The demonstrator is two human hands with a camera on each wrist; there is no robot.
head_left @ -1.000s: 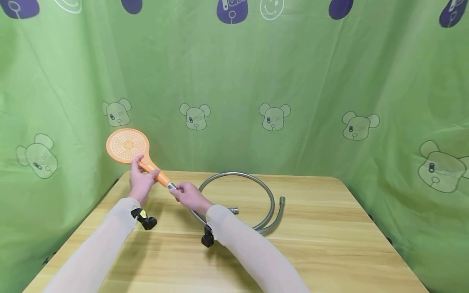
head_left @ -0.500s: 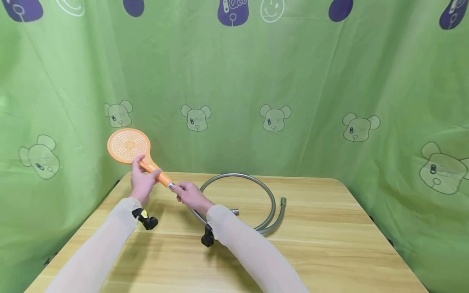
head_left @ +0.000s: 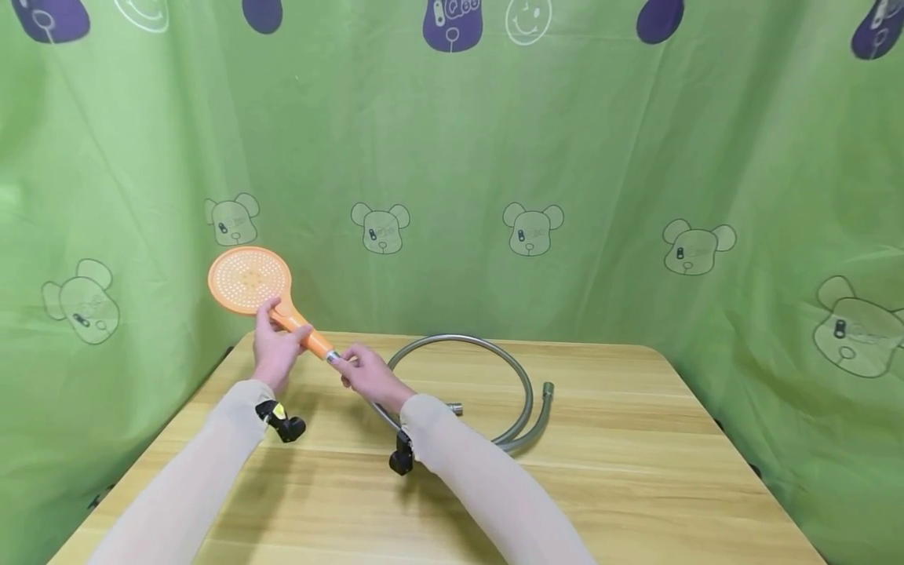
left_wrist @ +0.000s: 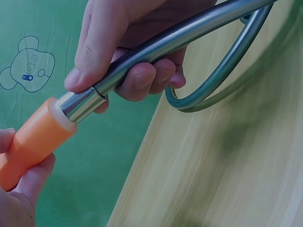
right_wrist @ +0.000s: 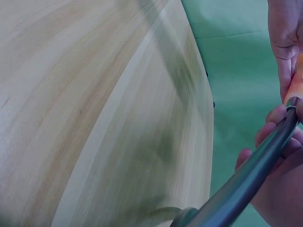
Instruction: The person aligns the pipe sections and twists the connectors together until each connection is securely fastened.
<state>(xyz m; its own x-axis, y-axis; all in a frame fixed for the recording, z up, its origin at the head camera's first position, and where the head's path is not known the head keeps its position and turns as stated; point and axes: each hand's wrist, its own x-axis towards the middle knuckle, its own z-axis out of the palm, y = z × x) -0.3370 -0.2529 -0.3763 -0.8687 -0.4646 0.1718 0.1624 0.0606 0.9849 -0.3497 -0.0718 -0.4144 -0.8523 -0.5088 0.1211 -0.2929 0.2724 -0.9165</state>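
My left hand (head_left: 275,349) holds an orange hand shower (head_left: 249,278) by its handle (left_wrist: 38,137), with the perforated round face toward me, above the table's left side. At the handle's lower end, the thumb and fingers of my right hand (head_left: 370,377) pinch a silver hose fitting (left_wrist: 85,109). This fitting meets the handle's opening; how deep it sits inside is hidden. From it the grey metallic shower hose (left_wrist: 189,35) runs back under my right palm. In the right wrist view, the hose (right_wrist: 246,182) crosses in front of my curled right fingers (right_wrist: 265,135).
Grey hose (head_left: 452,337) loops across the wooden table (head_left: 636,471). One silver hose end (head_left: 456,409) lies inside the loop, and another grey end (head_left: 548,389) points up at its right. A green curtain (head_left: 452,141) with bear prints surrounds the table's back and sides.
My right thumb and fingers have shifted slightly around the fitting. The left hand and the hand shower keep nearly the same place; the whole view has drifted a little.
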